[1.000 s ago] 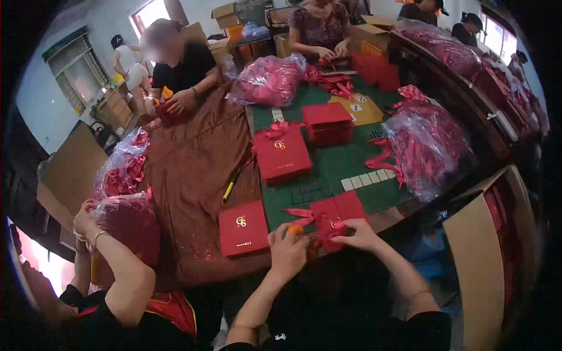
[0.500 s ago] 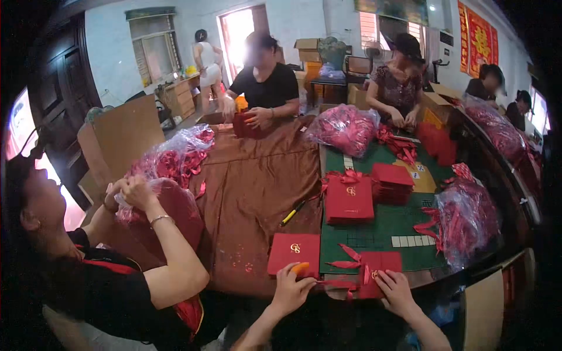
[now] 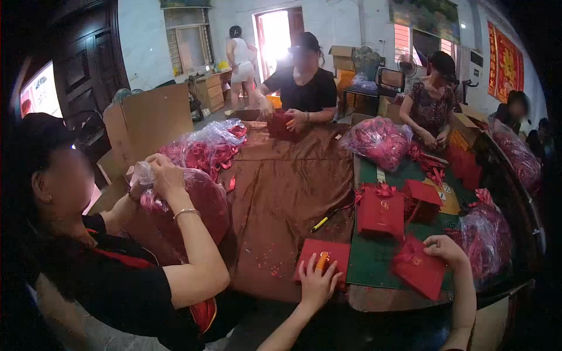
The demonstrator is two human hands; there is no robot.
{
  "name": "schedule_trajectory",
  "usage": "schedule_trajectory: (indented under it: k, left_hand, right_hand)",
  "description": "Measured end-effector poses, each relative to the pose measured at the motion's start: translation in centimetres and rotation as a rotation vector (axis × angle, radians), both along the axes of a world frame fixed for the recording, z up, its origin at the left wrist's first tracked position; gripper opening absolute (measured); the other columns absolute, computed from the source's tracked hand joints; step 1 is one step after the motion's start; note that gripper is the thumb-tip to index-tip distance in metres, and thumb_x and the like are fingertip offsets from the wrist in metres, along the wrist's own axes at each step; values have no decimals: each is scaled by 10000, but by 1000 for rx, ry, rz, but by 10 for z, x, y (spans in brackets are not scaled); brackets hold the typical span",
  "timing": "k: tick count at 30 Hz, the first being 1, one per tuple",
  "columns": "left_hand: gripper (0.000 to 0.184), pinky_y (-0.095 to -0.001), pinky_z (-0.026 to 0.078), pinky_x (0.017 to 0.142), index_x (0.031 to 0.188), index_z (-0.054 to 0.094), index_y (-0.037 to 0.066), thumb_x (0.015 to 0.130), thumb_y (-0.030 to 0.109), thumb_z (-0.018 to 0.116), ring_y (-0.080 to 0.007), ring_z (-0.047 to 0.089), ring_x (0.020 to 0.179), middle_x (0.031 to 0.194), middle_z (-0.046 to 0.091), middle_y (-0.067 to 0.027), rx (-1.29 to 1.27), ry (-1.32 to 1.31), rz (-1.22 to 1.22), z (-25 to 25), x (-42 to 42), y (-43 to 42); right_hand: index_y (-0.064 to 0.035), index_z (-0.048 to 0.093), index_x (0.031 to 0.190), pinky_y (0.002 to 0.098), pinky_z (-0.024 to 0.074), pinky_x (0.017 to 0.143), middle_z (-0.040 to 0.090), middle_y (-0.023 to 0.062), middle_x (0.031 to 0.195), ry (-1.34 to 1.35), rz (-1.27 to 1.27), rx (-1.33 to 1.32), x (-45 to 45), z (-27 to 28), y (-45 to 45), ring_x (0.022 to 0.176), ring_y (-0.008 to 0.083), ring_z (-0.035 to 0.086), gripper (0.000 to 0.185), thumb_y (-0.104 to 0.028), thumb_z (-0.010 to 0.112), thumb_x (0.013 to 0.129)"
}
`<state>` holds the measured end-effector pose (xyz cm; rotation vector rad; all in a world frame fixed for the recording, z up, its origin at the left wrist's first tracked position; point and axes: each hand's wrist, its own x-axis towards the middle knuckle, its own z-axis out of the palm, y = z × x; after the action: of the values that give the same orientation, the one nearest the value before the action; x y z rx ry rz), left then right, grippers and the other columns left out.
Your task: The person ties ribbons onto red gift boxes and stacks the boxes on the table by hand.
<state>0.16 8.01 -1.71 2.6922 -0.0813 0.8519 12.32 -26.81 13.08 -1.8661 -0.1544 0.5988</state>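
My left hand (image 3: 318, 285) lies with fingers spread on a flat red gift bag (image 3: 304, 255) with a gold logo at the near table edge. An orange cover sits on one of its fingers. My right hand (image 3: 448, 250) grips the upper right corner of another red gift bag (image 3: 422, 271), tilted over the green mat (image 3: 374, 263). That bag looks slightly blurred. Just beyond it, a stack of red bags with a gold logo (image 3: 380, 213) and ribbons stands beside a second red stack (image 3: 422, 196).
Plastic sacks of red ribbon lie at the right (image 3: 485, 240), far side (image 3: 377, 143) and left (image 3: 205, 143). A yellow cutter (image 3: 320, 224) rests on the brown cloth (image 3: 287, 193). A person at left (image 3: 170, 257) handles a plastic bag; other people work across the table.
My right hand has lifted its red gift bag and tilted it. My left hand has let go of the ribbon and spread onto the other bag. The view has swung left.
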Motion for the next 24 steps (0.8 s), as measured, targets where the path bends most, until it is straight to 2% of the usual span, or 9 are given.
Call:
schedule_trajectory:
  k: [3,5,9,12,17,18,19,21,24]
  left_hand:
    - [366,-567,215,1065,1192,612,176,867,341,647,-364,381,1262,1237,506,-154,12,23,13,-10,0,-3]
    - [344,-567,244,1049,1185,615,185,877,339,634,-367,399,1245,1237,504,-155,43,54,27,-10,-2,-6]
    - [316,-550,284,1022,1184,608,128,898,262,607,-387,414,1220,1214,516,-178,28,75,12,-3,-1,-9]
    - [296,-565,274,1024,1172,614,97,916,244,581,-401,391,1245,1241,504,-191,15,75,-8,-7,0,-10]
    - [288,-546,261,1048,1167,629,103,921,238,564,-387,398,1256,1230,518,-197,12,66,3,-8,1,-10]
    - [286,-548,263,1047,1166,630,103,919,234,567,-387,401,1250,1227,519,-196,10,70,4,-7,1,-11]
    - [285,-550,264,1045,1165,630,103,917,230,571,-387,405,1245,1225,520,-194,6,74,8,-7,1,-10]
    - [285,-556,265,1040,1166,631,107,920,238,568,-380,397,1247,1217,519,-184,8,51,0,-13,1,-9]
    - [288,-560,266,1037,1171,630,119,920,248,573,-376,390,1253,1217,515,-178,2,52,-5,-21,4,-6]
  right_hand:
    - [-13,632,1024,258,470,627,657,21,776,113,169,-168,8,2,7,686,78,583,222,-99,696,830]
    - [-13,631,1048,252,471,662,653,16,822,-4,188,-210,18,7,5,718,77,578,268,-107,711,810]
    - [-69,602,967,239,480,744,621,-26,897,-152,77,400,44,28,15,814,73,596,221,-205,696,820]
    - [-33,575,1103,301,522,806,641,44,1034,-260,-269,870,57,45,54,904,136,631,246,-219,562,942]
    - [-13,567,1118,306,474,777,647,98,972,-636,-555,433,112,-19,99,916,146,588,361,-228,693,856]
    - [-14,593,1018,233,437,735,604,19,879,-707,-680,185,115,-36,111,820,73,532,272,-202,697,851]
    - [-7,593,1019,264,461,716,625,55,892,-780,-635,144,147,-82,105,810,110,568,326,-234,723,823]
    - [22,598,963,322,489,704,659,134,952,-844,-701,-143,127,-90,120,841,189,626,330,-224,735,793]
    - [14,612,940,304,490,663,672,121,875,-761,-761,-94,142,-118,120,753,164,630,298,-215,734,793]
